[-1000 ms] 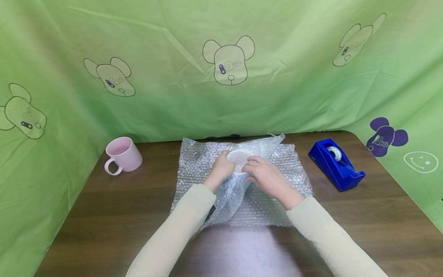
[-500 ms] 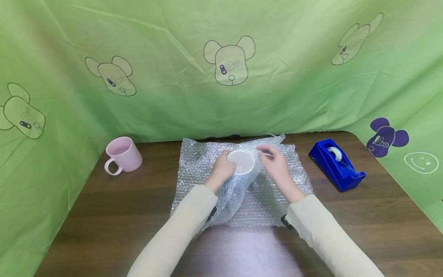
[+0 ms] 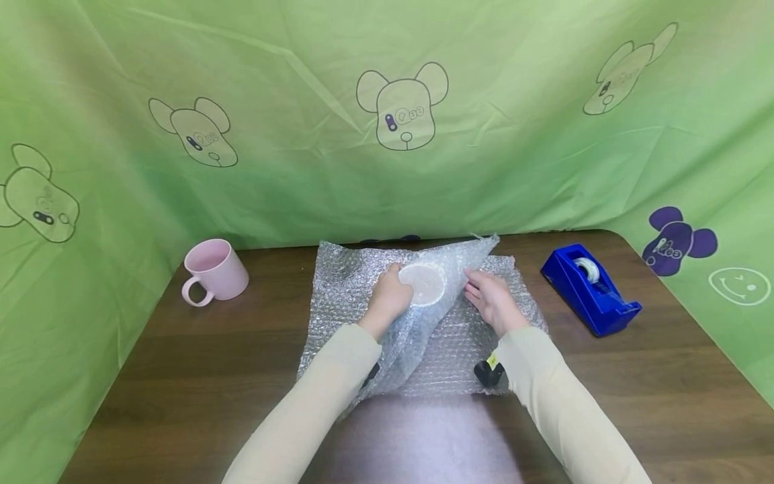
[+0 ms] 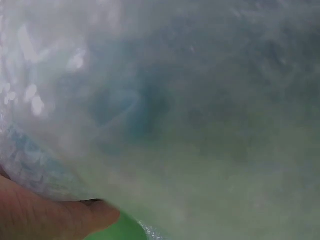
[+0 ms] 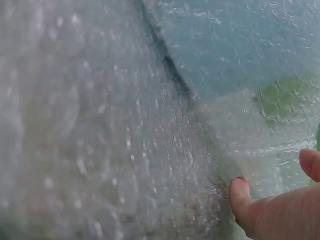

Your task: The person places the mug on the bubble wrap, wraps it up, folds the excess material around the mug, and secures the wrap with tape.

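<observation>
A round white-rimmed cup-like thing (image 3: 423, 285) lies tilted in a fold of clear bubble wrap (image 3: 444, 359). Its pale blue side (image 5: 240, 47) shows through the plastic in the right wrist view. My left hand (image 3: 388, 299) grips it from the left through the wrap; its other fingers are hidden beneath. My right hand (image 3: 491, 297) is on the other side, fingers loosely extended at the wrap's slanting fold. In the right wrist view the right thumb (image 5: 241, 195) is right at the plastic, apart from another finger (image 5: 310, 162).
A pink mug (image 3: 216, 270) stands at the back left of the wooden table (image 3: 199, 376), its handle to the left. At the right sits a blue tape dispenser (image 3: 589, 289) with a roll of clear tape. Behind hangs a green printed cloth (image 3: 290, 181).
My right hand has left the round end, moved right and come down beside the slanting fold, uncovering the white rim. The left hand keeps its grip in nearly the same place.
</observation>
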A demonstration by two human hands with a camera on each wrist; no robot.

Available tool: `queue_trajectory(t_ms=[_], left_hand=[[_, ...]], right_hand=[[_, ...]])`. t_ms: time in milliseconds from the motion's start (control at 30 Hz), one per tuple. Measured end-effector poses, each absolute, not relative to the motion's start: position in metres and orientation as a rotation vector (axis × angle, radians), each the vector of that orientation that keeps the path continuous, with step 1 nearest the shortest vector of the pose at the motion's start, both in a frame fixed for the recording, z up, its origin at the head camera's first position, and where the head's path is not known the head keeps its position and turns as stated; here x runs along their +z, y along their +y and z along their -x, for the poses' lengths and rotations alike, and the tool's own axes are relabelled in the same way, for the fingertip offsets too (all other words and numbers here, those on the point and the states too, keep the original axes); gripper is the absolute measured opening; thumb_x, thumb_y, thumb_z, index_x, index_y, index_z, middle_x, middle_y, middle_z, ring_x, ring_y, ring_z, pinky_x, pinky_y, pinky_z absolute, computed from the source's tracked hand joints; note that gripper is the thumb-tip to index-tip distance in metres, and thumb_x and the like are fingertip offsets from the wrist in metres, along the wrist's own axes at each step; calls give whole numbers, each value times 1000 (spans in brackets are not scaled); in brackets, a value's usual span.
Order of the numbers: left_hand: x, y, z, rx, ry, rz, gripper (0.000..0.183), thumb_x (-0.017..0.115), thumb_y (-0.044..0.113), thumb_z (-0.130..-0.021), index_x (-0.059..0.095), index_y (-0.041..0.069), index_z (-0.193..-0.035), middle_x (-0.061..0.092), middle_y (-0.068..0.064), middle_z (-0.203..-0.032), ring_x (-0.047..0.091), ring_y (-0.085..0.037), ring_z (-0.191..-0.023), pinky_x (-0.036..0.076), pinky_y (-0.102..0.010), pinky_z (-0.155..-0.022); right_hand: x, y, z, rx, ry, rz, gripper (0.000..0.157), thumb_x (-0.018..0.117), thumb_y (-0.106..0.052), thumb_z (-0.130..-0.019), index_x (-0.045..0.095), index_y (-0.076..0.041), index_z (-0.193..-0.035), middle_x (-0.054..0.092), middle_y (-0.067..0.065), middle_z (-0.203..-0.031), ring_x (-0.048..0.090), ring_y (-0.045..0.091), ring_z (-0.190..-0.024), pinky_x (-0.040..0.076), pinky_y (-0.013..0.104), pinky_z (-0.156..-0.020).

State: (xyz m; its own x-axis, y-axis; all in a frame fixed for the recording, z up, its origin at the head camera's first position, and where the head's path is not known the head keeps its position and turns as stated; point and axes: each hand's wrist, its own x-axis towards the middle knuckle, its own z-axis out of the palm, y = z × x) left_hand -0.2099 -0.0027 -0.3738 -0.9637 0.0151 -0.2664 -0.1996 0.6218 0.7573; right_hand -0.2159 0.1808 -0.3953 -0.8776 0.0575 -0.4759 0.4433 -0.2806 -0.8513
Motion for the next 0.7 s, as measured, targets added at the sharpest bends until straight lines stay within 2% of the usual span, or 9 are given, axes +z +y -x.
queue_trajectory(t_ms=[100,200,233,300,367,433,500,633,700], left_hand=[[-374,-3,210,1245,2615,157,60,48,5,-84,39,15,-143,48,-17,-138,53,-29,-96,41,-31,-63],[-374,-2,210,1241,2625,165,60,49,5,-84,40,16,-143,50,-16,-136,54,-31,-102,46,-36,-71],[-375,-2,210,1237,2631,166,60,49,5,-84,41,16,-142,50,-16,-135,55,-31,-103,48,-39,-76],[-375,-1,210,1232,2641,173,59,49,5,-84,42,15,-142,51,-16,-133,55,-33,-108,48,-44,-85],[-375,0,210,1227,2645,184,59,50,5,-84,42,15,-142,52,-16,-132,54,-34,-111,47,-48,-92],[-375,0,210,1222,2648,192,60,50,5,-83,42,15,-142,52,-16,-132,54,-34,-113,46,-49,-94],[-375,0,210,1223,2644,196,60,50,5,-83,41,16,-142,52,-16,-132,54,-34,-112,46,-48,-93],[-375,1,210,1206,2654,194,60,49,5,-84,42,17,-142,53,-15,-130,54,-32,-108,48,-45,-85],[-375,1,210,1197,2658,196,59,49,5,-84,42,18,-141,54,-15,-129,54,-31,-107,48,-44,-84]], right_hand=[[-395,181,218,-2250,1731,-619,71,45,-17,-99,0,-1,-152,33,14,-146,34,27,-139,25,32,-120],[-394,181,219,-2196,1831,-571,71,48,-23,-99,6,-6,-153,41,2,-129,46,15,-118,29,32,-118],[-394,181,219,-2169,1879,-537,71,48,-25,-99,7,-7,-153,42,1,-127,47,11,-111,29,33,-117],[-393,180,220,-2105,1992,-460,67,48,-28,-100,12,-8,-153,44,8,-132,47,8,-103,31,34,-116],[-393,179,221,-2045,2098,-385,62,46,-28,-101,19,-7,-152,41,16,-142,48,12,-108,32,36,-115],[-393,177,222,-2024,2162,-334,57,44,-25,-102,24,-3,-150,36,21,-149,48,23,-120,32,38,-116],[-392,176,222,-2028,2183,-295,52,41,-21,-103,27,1,-148,31,21,-153,40,30,-133,30,39,-117],[-391,174,221,-2124,2087,-217,48,35,-14,-103,25,7,-145,25,22,-155,25,32,-145,21,38,-121],[-390,172,220,-2166,2034,-171,42,34,-12,-103,32,6,-141,28,22,-153,27,31,-144,19,38,-122]])
